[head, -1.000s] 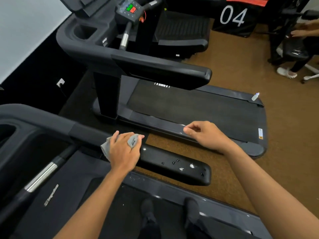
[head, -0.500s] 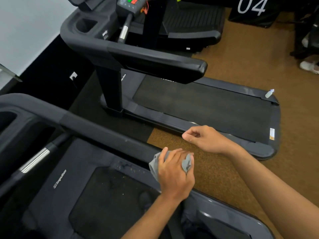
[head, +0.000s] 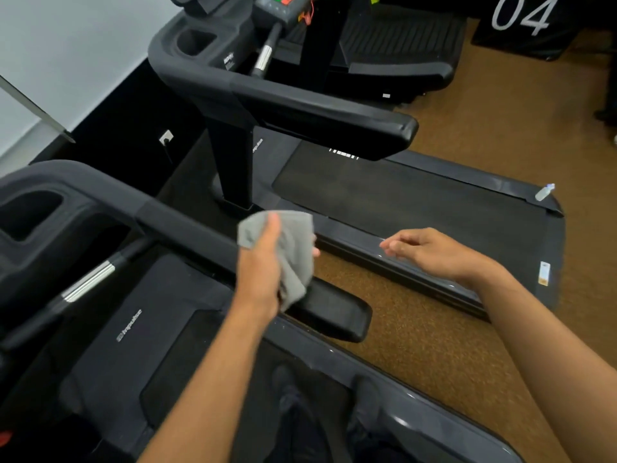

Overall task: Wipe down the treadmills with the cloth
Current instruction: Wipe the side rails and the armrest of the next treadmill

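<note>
My left hand (head: 262, 269) grips a crumpled grey cloth (head: 293, 248), held up just above the right armrest (head: 334, 312) of the near black treadmill (head: 160, 329) that I stand on. The cloth hangs over the armrest's inner end. My right hand (head: 430, 252) hovers with loosely bent fingers, holding nothing, over the gap between the machines. Beyond the gap stands a second black treadmill (head: 417, 208) with its own armrest (head: 334, 125).
A small white spray bottle (head: 544, 192) lies on the far rear corner of the second treadmill's deck. Brown carpet floor (head: 417, 339) runs between and behind the machines. A third machine and a black box marked 04 (head: 524, 15) stand at the top. White wall at left.
My left hand slid the cloth along the near armrest toward its end, then lifted it back above the armrest. The droplets seen on the armrest are gone. My right hand barely moved.
</note>
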